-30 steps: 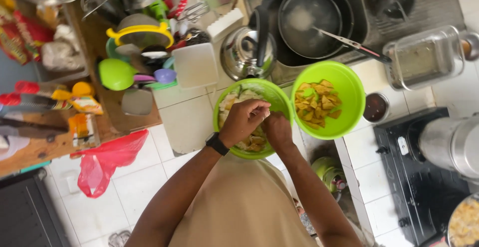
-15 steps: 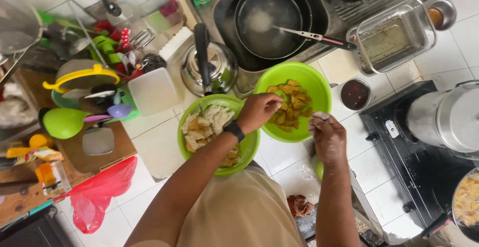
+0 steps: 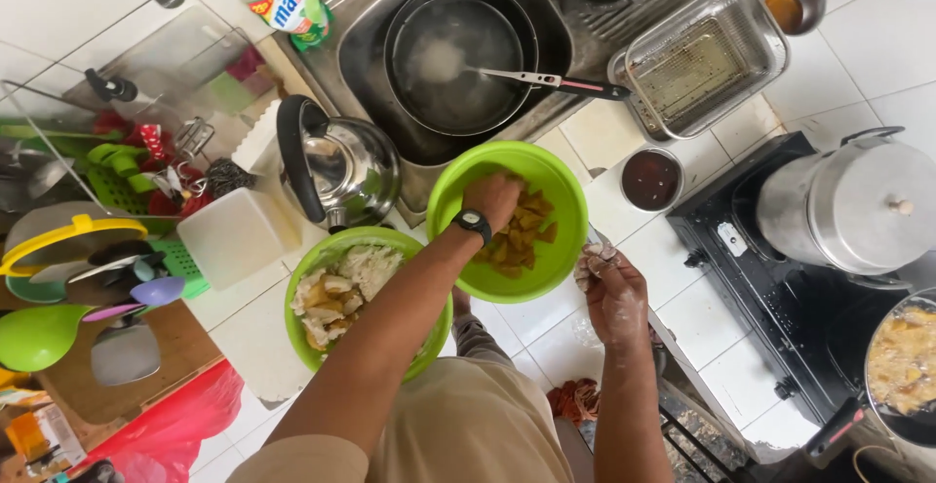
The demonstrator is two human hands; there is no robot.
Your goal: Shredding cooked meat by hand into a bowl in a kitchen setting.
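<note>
My left hand (image 3: 492,200), with a black watch on the wrist, reaches down into a bright green bowl (image 3: 450,186) of yellow-brown food pieces (image 3: 522,239). Its fingers are buried among the pieces. My right hand (image 3: 614,293), dusted with white flour or batter, hovers just right of that bowl with its fingers curled on a small pale floury lump (image 3: 593,252). A second green bowl (image 3: 300,283) holding pale coated pieces (image 3: 336,288) sits to the left, partly under my left forearm.
A steel kettle (image 3: 351,166) stands behind the bowls. Behind it is a sink holding a dark pan (image 3: 458,54) and ladle. A wire basket (image 3: 702,59) and small dark bowl (image 3: 650,179) sit right. A black stove (image 3: 770,269) carries a steel pot (image 3: 858,205) and a frying pan (image 3: 902,361).
My left hand has moved from the left bowl into the right bowl and sunk among the pieces. My right hand has drawn off to the right of that bowl.
</note>
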